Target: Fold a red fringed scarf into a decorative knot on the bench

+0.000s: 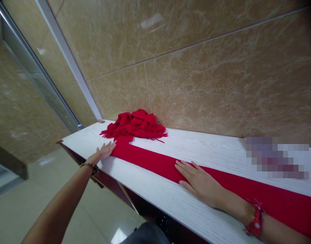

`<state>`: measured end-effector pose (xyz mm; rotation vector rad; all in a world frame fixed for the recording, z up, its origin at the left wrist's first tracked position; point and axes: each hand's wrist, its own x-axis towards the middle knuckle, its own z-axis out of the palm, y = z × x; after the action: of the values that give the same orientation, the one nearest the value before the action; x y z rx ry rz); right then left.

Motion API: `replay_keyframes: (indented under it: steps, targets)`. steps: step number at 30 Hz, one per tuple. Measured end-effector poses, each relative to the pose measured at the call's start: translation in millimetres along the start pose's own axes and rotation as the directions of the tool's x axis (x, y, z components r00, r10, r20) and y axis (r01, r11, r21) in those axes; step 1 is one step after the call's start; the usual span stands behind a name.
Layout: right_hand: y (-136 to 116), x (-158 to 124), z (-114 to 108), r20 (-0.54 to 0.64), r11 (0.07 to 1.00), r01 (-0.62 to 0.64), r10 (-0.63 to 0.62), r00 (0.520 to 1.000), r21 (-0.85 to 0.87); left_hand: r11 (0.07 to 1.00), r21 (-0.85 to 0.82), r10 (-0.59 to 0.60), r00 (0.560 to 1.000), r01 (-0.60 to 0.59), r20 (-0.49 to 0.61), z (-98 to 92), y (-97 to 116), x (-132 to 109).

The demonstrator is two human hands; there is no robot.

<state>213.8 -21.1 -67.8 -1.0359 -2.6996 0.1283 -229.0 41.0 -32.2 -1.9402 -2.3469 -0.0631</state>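
A long red scarf [152, 162] lies flat in a strip along the white table, running out of view at the right. My left hand [106, 150] touches the scarf's far left end, fingers stretched out. Flat on the middle stretch of the strip rests my right hand [196, 178], its fingers extended and nothing gripped. Behind the left end sits a crumpled heap of red fringed scarves [135, 125]; how many it holds I cannot tell. The strip's end touches or runs under the front of this heap.
The white wood-grain table [145, 181] stands against a tan marble-tiled wall [208, 84]. A blurred-out patch [274, 159] covers something at the table's right rear. Tiled floor [89, 203] shows at the lower left, and a metal-framed panel [36, 64] rises at the left.
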Motion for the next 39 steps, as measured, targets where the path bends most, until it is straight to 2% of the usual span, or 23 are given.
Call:
replay_keyframes:
  steps: [3,5,6,7,9,10,12,13,18,20,22,24,26,27,28,29,31,33,35,36,39]
  targets:
    - [-1,0,-1,-0.014,1.000,0.008,-0.008,1.000,-0.005,0.999,0.029,-0.020,0.998,0.022,-0.058,-10.3,35,-7]
    - [-3,0,-3,-0.017,1.000,0.013,-0.013,1.000,-0.013,0.996,0.044,0.079,0.994,-0.075,-0.077,-15.1,74,-21]
    - [-4,0,-5,-0.018,1.000,0.015,-0.016,1.000,-0.022,0.980,0.055,0.195,0.978,-0.192,-0.072,-16.4,97,-31]
    - [-5,-1,-7,-0.019,0.999,0.014,-0.015,1.000,-0.033,0.949,0.040,0.315,0.948,-0.313,-0.054,-16.9,121,-42]
    - [-7,-3,-11,-0.018,0.998,-0.001,-0.001,1.000,-0.062,0.852,-0.024,0.523,0.852,-0.523,0.000,-15.4,164,-65]
    - [-7,-6,-13,-0.017,0.997,-0.016,0.014,1.000,-0.075,0.803,-0.062,0.595,0.803,-0.592,0.033,-13.5,182,-75]
    - [-5,-15,-17,-0.006,0.994,-0.053,0.052,0.999,-0.091,0.739,-0.116,0.674,0.731,-0.664,0.107,-8.2,205,-90]
    - [-3,-21,-19,0.001,0.993,-0.072,0.072,0.997,-0.093,0.727,-0.130,0.687,0.715,-0.674,0.135,-5.3,211,-94]
    - [26,-77,-29,0.055,0.984,-0.160,0.164,0.985,-0.079,0.750,-0.123,0.660,0.722,-0.650,0.205,-1.3,207,-93]
    - [41,-106,-34,0.062,0.976,-0.203,0.208,0.976,-0.076,0.773,-0.109,0.629,0.732,-0.625,0.262,-8.8,206,-91]
    - [53,-133,-40,0.067,0.964,-0.255,0.260,0.963,-0.075,0.818,-0.059,0.553,0.753,-0.572,0.357,-20.7,214,-92]
    - [61,-154,-48,0.065,0.943,-0.320,0.326,0.943,-0.087,0.850,0.054,0.459,0.788,-0.523,0.409,-33.9,235,-94]
    - [63,-169,-58,0.018,0.918,-0.381,0.385,0.923,-0.113,0.842,0.142,0.451,0.823,-0.521,0.346,-44.7,270,-100]
    - [64,-173,-62,-0.020,0.906,-0.403,0.404,0.914,-0.128,0.825,0.140,0.492,0.819,-0.547,0.295,-48.4,293,-104]
    - [65,-177,-66,-0.059,0.896,-0.421,0.417,0.907,-0.141,0.800,0.104,0.553,0.794,-0.591,0.254,-50.8,317,-110]
    - [66,-181,-69,-0.089,0.888,-0.434,0.425,0.901,-0.154,0.763,0.038,0.622,0.749,-0.645,0.227,-51.9,343,-116]
    - [72,-189,-72,-0.109,0.873,-0.450,0.437,0.893,-0.185,0.661,-0.114,0.747,0.634,-0.742,0.200,-50.1,392,-132]
    - [82,-202,-71,-0.095,0.858,-0.460,0.450,0.888,-0.231,0.557,-0.222,0.831,0.534,-0.800,0.156,-43.5,432,-147]
    - [95,-222,-70,-0.081,0.845,-0.458,0.454,0.887,-0.278,0.491,-0.266,0.871,0.474,-0.830,0.130,-33.5,456,-158]
    - [103,-234,-70,-0.079,0.839,-0.457,0.455,0.887,-0.296,0.477,-0.266,0.879,0.459,-0.838,0.131,-28.0,462,-161]
    - [126,-278,-75,-0.064,0.821,-0.459,0.466,0.882,-0.339,0.475,-0.223,0.880,0.451,-0.852,0.149,-14.4,466,-163]
